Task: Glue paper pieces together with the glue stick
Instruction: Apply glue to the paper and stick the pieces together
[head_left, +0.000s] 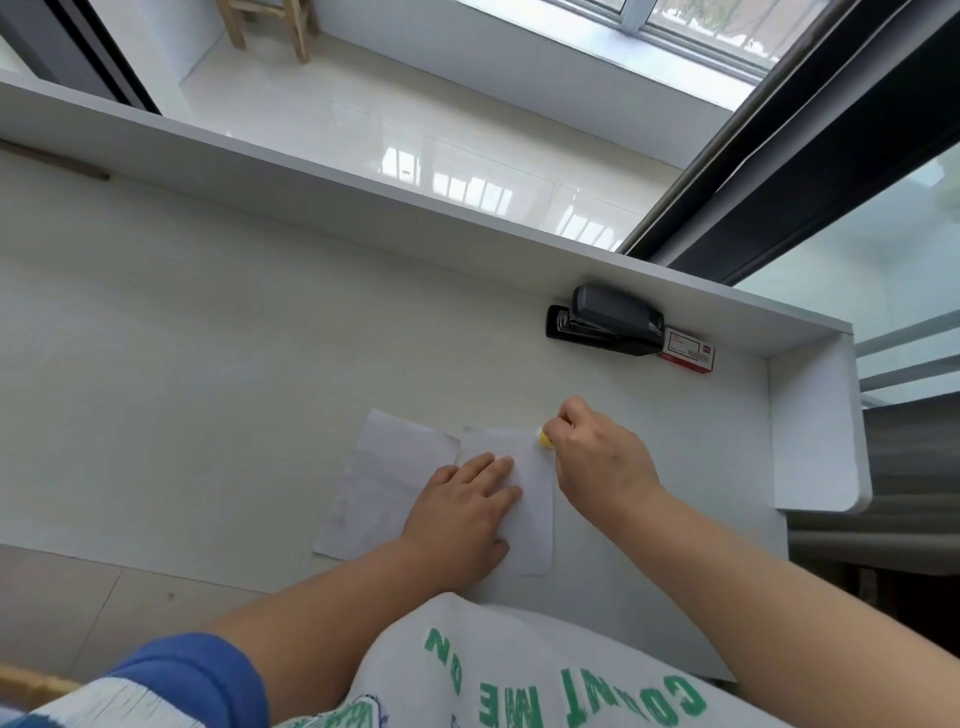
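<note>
Yellow-tipped glue stick (545, 439) sits at the far right corner of the right-hand white paper sheet (535, 499), tip touching the sheet; only the yellow end shows, the rest is hidden inside the fist. That sheet lies near the front edge of the white desk (208, 364), rounded corners on its near side. A second white paper piece (384, 483) lies just left of it, edges touching or slightly overlapped, can't tell which.

Nothing between the hands and the sheets. Farther back, against the desk's raised back wall: black stapler (608, 325), and a small red-and-white staple box (688, 356) touching its right end. Both well apart from the paper.

Right hand (597, 457): fingers curled tight round the glue stick, knuckles up, wrist raised off the desk, forearm coming in from lower right.

Left hand (462, 519): flat, palm down, fingers together and extended, pressing on the right-hand sheet near the seam, holding nothing. Forearm comes in from lower left, blue sleeve (197, 670) at the upper arm.
</note>
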